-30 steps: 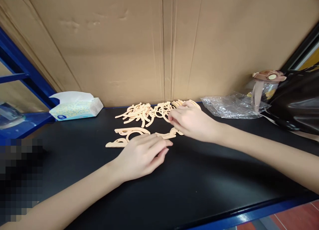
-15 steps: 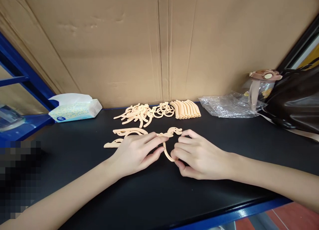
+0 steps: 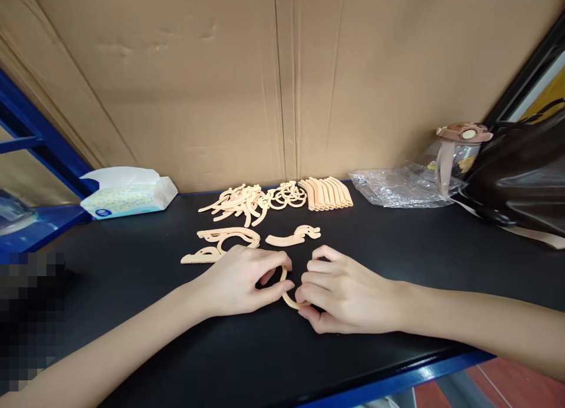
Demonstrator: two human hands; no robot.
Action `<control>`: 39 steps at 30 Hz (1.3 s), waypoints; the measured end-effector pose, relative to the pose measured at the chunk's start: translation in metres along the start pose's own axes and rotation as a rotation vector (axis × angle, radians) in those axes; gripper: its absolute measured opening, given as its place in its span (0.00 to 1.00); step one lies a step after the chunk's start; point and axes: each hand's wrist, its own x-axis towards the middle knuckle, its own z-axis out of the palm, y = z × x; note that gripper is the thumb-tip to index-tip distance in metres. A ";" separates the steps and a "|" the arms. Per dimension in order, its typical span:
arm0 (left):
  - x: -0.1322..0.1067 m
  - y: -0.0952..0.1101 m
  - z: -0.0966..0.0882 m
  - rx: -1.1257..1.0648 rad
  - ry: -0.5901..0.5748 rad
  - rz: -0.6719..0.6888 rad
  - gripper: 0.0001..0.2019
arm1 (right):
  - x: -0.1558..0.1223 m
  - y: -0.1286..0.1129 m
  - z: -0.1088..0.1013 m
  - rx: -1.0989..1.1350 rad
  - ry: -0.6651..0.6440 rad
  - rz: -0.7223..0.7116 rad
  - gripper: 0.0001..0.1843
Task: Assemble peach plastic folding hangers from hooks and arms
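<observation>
A thin curved beige hanger piece (image 3: 289, 302) is held between my two hands, low over the black table. My left hand (image 3: 241, 278) pinches its upper end between thumb and fingers. The lower right end is gripped by my right hand (image 3: 353, 290), whose fingers are curled and hide that end. Just beyond the hands lies a flat beige piece with a hook-shaped end (image 3: 286, 240). Partly behind my left hand rest several joined or overlapping beige hanger parts (image 3: 227, 234).
Along the back lie a loose pile of curved beige pieces (image 3: 242, 202), a cluster of hooks (image 3: 286, 196) and a neat row of arms (image 3: 329, 194). A tissue pack (image 3: 128, 199) stands left; clear plastic wrap (image 3: 392, 187), a bottle (image 3: 461, 143) and a dark bag (image 3: 521, 178) sit right.
Both hands have moved nearer to me with the curved piece, away from the hook-ended piece, which now lies uncovered on the table.
</observation>
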 end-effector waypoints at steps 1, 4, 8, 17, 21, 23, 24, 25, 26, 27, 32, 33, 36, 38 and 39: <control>0.000 0.001 0.000 0.005 -0.008 -0.008 0.06 | 0.000 0.000 0.000 -0.009 0.001 -0.009 0.14; 0.000 0.004 0.000 0.021 -0.018 -0.017 0.04 | 0.001 0.001 -0.001 -0.018 -0.009 -0.027 0.15; 0.000 0.005 -0.001 0.043 -0.014 0.007 0.03 | 0.001 0.004 -0.002 -0.032 -0.030 -0.049 0.16; 0.000 0.006 -0.001 0.050 -0.008 0.024 0.02 | 0.005 0.003 -0.006 -0.032 0.005 -0.099 0.15; -0.002 0.004 -0.001 0.085 -0.011 0.067 0.05 | 0.004 0.030 -0.020 0.024 0.120 0.030 0.12; -0.003 0.003 -0.001 0.122 -0.024 0.081 0.07 | -0.001 0.057 -0.029 -0.004 0.174 0.220 0.10; -0.004 0.002 -0.002 0.142 -0.030 0.087 0.08 | -0.005 0.073 -0.033 -0.041 0.188 0.328 0.11; -0.004 0.002 -0.002 0.161 -0.032 0.093 0.09 | -0.009 0.089 -0.037 -0.093 0.180 0.442 0.11; -0.004 0.001 -0.002 0.179 -0.029 0.098 0.09 | -0.014 0.104 -0.040 -0.137 0.159 0.528 0.11; -0.004 0.000 -0.002 0.193 -0.018 0.105 0.10 | -0.019 0.118 -0.041 -0.185 0.118 0.597 0.12; -0.005 0.008 -0.003 0.185 0.108 0.165 0.08 | -0.040 0.157 -0.033 -0.300 -0.085 0.744 0.15; -0.005 0.013 -0.002 0.177 0.121 0.185 0.08 | -0.042 0.159 -0.030 -0.288 -0.116 0.751 0.16; -0.007 0.033 -0.001 0.167 0.146 0.294 0.07 | -0.047 0.161 -0.023 -0.250 -0.187 0.750 0.21; -0.008 0.043 0.000 0.217 0.151 0.401 0.06 | -0.048 0.161 -0.021 -0.226 -0.226 0.740 0.23; -0.008 0.045 0.000 0.269 0.155 0.454 0.07 | -0.048 0.161 -0.020 -0.215 -0.242 0.733 0.24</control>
